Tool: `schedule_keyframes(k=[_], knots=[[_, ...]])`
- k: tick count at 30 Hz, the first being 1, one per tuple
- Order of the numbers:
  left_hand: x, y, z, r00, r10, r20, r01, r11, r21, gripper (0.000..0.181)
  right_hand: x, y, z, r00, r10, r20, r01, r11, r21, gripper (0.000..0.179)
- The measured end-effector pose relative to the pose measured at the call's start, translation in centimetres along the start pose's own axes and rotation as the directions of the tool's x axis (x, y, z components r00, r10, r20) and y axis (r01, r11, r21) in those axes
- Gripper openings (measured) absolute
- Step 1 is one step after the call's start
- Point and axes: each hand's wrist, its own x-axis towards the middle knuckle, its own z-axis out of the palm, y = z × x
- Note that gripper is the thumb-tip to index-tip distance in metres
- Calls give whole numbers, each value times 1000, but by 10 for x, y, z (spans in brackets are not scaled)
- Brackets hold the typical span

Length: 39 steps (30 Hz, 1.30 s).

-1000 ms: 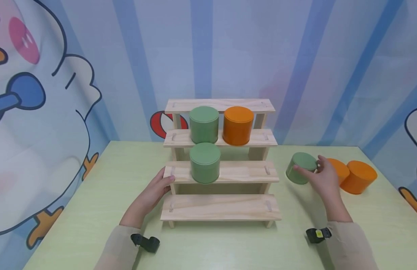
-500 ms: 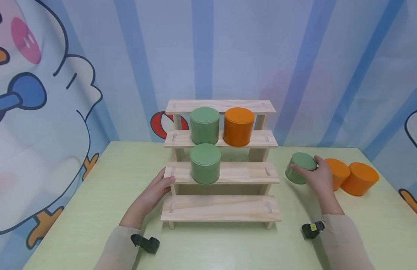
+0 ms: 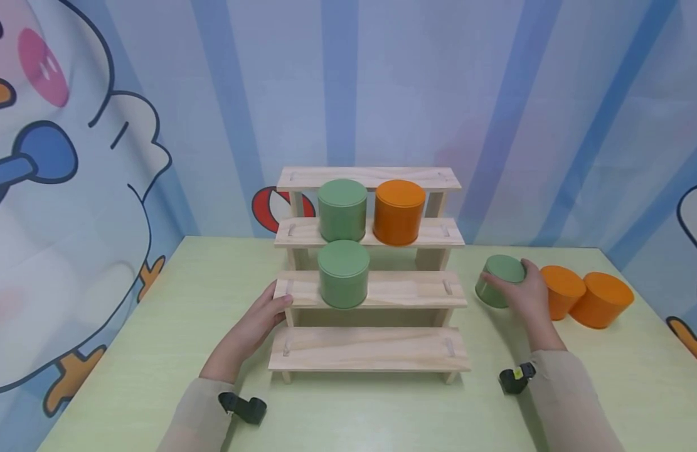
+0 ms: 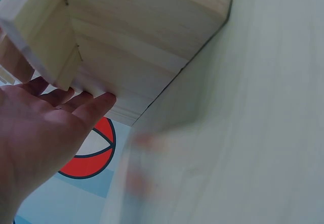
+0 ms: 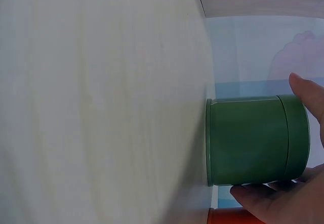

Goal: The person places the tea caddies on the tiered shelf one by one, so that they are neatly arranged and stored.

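Green tin (image 5: 253,140) between right-hand fingers (image 5: 253,198)

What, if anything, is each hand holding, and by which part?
The right hand holds a green can by its sides, near the top. The left hand holds the wooden stand by the left end of its second-lowest shelf.

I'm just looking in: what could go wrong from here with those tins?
Two things, perhaps. The right hand holds a green tin right beside the nearer orange tin, so it might knock that one. And the lower green tin stands near its step's front edge; if the left hand jolts the wooden rack, it could fall.
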Motion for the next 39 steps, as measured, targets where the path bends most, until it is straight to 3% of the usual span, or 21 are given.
schedule_keyframes(k=[31, 39], knots=[[-1, 1, 0, 999, 29, 25, -29, 1000, -2, 69, 7, 2, 2, 998, 57, -14, -57, 998, 30, 107], [-1, 1, 0, 999, 25, 20, -25, 1000, 0, 69, -2, -5, -6, 999, 30, -33, -29, 999, 30, 107]])
